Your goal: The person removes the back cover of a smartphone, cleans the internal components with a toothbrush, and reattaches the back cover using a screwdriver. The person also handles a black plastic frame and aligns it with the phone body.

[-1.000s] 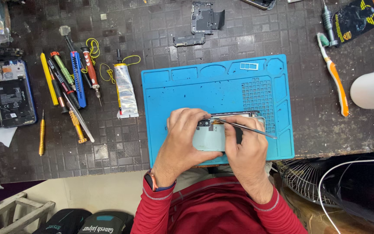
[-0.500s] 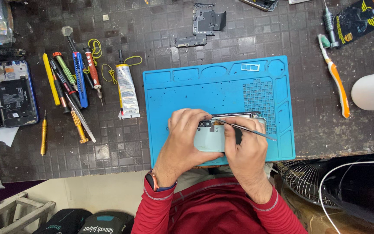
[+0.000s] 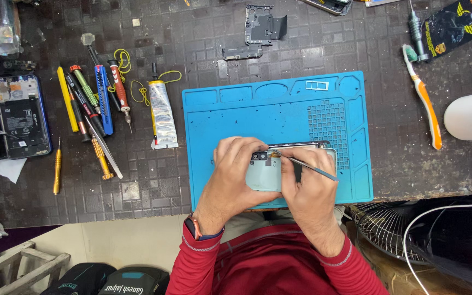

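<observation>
The bench (image 3: 137,186) is a dark, grid-patterned surface. On it lies a blue work mat (image 3: 258,112), and the phone (image 3: 263,177) under work sits at the mat's near edge, back up, its pale casing largely covered by both hands.

The left hand (image 3: 236,172) is clamped on the phone's left end, fingers curled over the top edge beside the camera block. The right hand (image 3: 307,186) is closed on a thin metal tool (image 3: 310,166), held like a pen, its tip at the upper edge of the phone just beside the camera block. The hands are touching or nearly so over the phone.

Judgement on the step in hand: the tip appears to be working a seam or small part near the camera. It would be done well by keeping the left hand firm so the phone cannot slide on the mat, keeping the tool shallow, and applying light pressure only; a slip here could score the casing or lens.

Elsewhere: a second opened phone (image 3: 22,117) at far left, a row of screwdrivers (image 3: 91,104), a glue tube (image 3: 162,114), and a toothbrush (image 3: 424,101) at right.

Against the earlier frame, no change of note: both hands hold the same grip, and the tool tip remains at the same spot. Bench items have not moved.
</observation>
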